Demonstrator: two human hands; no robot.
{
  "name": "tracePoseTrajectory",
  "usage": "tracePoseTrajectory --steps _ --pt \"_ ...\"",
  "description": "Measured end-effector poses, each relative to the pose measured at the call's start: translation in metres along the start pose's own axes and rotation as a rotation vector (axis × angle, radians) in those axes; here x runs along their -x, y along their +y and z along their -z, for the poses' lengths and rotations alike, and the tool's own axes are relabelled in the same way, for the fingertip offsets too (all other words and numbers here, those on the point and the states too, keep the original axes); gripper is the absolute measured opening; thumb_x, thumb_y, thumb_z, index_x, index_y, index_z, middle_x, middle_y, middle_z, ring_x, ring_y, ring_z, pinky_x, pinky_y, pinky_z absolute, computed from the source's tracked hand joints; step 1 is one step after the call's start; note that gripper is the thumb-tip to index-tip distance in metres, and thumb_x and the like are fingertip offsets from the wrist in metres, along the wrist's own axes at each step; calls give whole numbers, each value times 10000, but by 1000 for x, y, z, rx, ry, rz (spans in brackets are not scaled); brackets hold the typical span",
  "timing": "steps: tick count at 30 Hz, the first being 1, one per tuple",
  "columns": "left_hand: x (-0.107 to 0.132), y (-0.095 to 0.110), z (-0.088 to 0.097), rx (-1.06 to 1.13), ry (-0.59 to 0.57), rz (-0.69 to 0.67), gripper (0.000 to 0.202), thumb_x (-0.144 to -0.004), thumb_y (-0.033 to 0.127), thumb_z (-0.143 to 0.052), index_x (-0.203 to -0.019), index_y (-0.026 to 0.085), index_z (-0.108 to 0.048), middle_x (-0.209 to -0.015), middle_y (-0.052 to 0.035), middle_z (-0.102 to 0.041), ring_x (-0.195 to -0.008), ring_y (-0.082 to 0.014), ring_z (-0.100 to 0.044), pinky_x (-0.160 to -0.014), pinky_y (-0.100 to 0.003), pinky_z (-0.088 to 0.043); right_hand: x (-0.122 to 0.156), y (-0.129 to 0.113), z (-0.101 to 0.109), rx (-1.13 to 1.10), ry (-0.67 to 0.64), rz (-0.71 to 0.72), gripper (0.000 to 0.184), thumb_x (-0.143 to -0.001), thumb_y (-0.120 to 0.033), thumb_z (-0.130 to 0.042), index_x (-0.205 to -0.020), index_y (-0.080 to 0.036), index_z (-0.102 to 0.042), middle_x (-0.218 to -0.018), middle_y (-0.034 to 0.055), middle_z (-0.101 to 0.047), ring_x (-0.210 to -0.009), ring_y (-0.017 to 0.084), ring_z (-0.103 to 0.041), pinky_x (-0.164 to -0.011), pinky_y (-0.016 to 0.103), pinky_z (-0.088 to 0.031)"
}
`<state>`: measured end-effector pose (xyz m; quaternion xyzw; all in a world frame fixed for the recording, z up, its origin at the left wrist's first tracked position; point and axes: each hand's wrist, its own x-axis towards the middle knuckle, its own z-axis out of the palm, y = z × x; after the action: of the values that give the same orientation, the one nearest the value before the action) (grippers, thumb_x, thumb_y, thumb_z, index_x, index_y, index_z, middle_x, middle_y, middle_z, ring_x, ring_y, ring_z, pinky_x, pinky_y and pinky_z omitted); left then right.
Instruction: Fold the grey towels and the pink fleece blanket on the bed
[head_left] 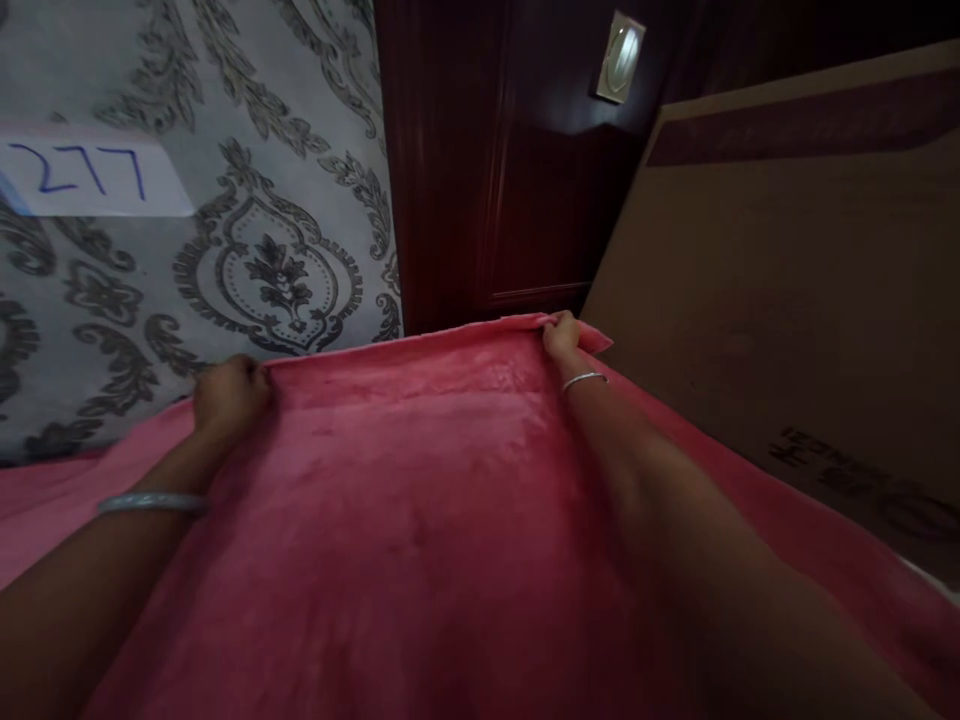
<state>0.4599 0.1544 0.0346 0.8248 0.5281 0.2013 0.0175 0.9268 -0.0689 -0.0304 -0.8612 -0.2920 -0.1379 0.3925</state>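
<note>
A large pink plush blanket (405,500) spreads across the lower view, its far edge pulled fairly straight between my two hands. My left hand (231,398) is closed on that edge at the left, beside the patterned wall. At the right, my right hand (562,336) pinches the edge near a corner, and a small flap of the cloth sticks out past the fingers. Both arms reach forward over the blanket, a bangle on each wrist. What lies under the cloth is hidden.
Damask-patterned wallpaper (300,200) covers the wall at left, with a paper label (97,178) marked 277. A dark red wooden panel (465,150) bears a metal fitting (621,58). A big cardboard box (787,270) leans along the right side, against the blanket.
</note>
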Motion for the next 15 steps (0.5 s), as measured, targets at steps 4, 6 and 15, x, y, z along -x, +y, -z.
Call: tracePoseTrajectory --steps 4,6,15 --pt "6 -5 -35 -9 -100 13 520 -993 347 -297 -1219 22 -633 -1121 -213 -685 -949 -254 -612 -825 -364 -462 22 2 -35 68 -196 38 596 -918 -240 -496 -1502 -130 -449 -1434 164 -597 -1318 274 -560 -1116 392 -429" --pt "11 -10 -53 -16 -116 11 500 -980 319 -324 -1226 -5 -614 -1175 -254 -655 -1030 -297 -621 -853 -393 -475 37 8 -49 115 -281 64 596 -915 -278 -532 -1499 -173 -476 -1504 140 -547 -1385 281 -500 -1150 420 -393" --pt "14 -22 -74 -127 -87 -300 476 -944 321 -329 -1164 90 -683 -1200 -202 -675 -1151 -332 -620 -959 -434 -488 55 10 -40 337 -404 17 555 -1017 -468 -393 -1535 -279 -454 -1643 136 -352 -1533 357 -244 -1174 680 -191"
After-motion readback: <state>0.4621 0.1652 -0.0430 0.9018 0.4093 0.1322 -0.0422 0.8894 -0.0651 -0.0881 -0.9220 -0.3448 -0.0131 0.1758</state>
